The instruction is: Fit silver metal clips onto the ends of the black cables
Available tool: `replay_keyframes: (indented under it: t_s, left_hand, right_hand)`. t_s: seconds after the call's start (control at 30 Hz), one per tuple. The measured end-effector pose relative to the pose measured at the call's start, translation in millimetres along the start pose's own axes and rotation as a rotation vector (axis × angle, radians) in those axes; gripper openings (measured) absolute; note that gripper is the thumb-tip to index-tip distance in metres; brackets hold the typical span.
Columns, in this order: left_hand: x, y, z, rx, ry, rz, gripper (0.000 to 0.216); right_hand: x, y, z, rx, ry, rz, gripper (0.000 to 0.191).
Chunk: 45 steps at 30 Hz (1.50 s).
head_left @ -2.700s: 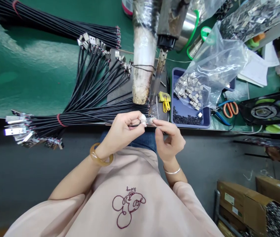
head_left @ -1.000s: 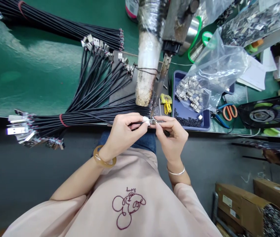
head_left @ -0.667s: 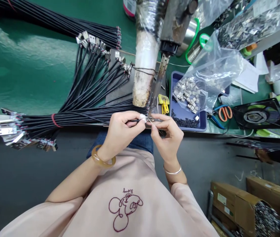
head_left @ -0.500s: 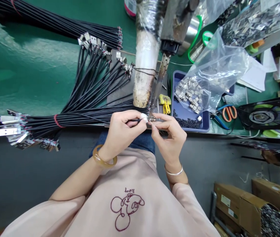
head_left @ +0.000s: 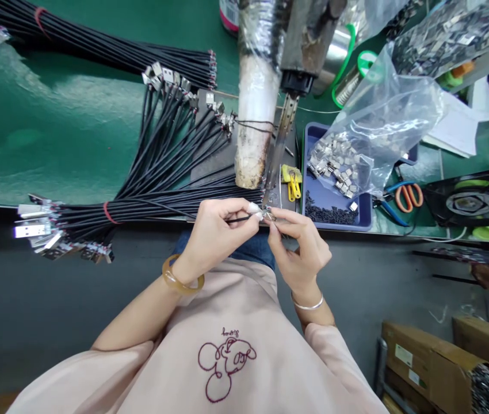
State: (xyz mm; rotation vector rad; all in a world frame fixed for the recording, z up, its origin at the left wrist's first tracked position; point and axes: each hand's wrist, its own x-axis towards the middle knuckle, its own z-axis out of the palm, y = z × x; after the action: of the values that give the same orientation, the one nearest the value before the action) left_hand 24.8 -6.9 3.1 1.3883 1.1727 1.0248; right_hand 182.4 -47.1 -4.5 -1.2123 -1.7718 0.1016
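My left hand [head_left: 222, 231] pinches a black cable [head_left: 237, 218] near its end, with white wrapping on the fingertips. Close against it, my right hand [head_left: 301, 246] is closed on a small metal connector [head_left: 270, 216] at the cable's end. The exact contact between wires and connector is too small to make out. Just above the fingertips a soldering iron [head_left: 281, 146] points down, its tip beside the connector. Behind my left hand runs a bundle of black cables [head_left: 162, 202], tied with a red band.
A white-wrapped pipe [head_left: 253, 126] hangs left of the iron. To the right, a blue tray [head_left: 365, 221] holds metal connector shells and small black parts. Beyond it lie pliers [head_left: 408, 197] and a black fan [head_left: 473, 201]. Solder spools [head_left: 348, 86] stand behind.
The view has shifted slightly, so the bench items sit further right. Both hands stay together at the iron tip; the metal connector between them has turned a little.
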Motion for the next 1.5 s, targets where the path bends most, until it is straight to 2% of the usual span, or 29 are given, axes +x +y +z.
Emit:
replay_keyframes:
  t_s: [0.07,0.2,0.27,0.33,0.5,0.6,0.83,1.03,1.27,1.5]
  left_hand:
    - [-2,-1,-1,-0.028,0.01,0.002,0.011]
    - [-5,0,-3,-0.087,-0.014,0.016,0.009]
    - [-6,1,-3,-0.12,-0.036,-0.002,0.009]
    - [-8,1,-2,-0.124,-0.034,-0.022,0.009]
    - [-8,-2,2,-0.077,0.023,-0.037,0.008]
    - [-6,-3,4,-0.063,0.05,-0.037,0.007]
    - [-4,-1,6,-0.07,0.129,0.064,0.007]
    - [-6,-6,6,-0.031,0.076,0.016,0.009]
    - [-10,-6,6,0.028,0.055,0.086,0.009]
    - [-9,-6,10,0.035,0.108,0.032,0.008]
  right_hand:
    - [-2,-1,2,0.026,0.024,0.028,0.02]
    - [-2,0,2,0.294,-0.074,0.339,0.007]
    - [-1,2,0,0.375,-0.118,0.425,0.006]
    - [0,3,-1,0.355,-0.114,0.396,0.007]
    - [3,5,3,0.218,-0.064,0.211,0.01]
    - [6,7,6,0.176,-0.045,0.165,0.012]
    - [8,6,7,0.166,-0.01,0.128,0.016]
    - [-2,5,6,0.15,-0.041,0.087,0.018]
    - [0,11,3,0.217,-0.046,0.251,0.007]
    - [3,7,6,0.068,-0.047,0.074,0.015]
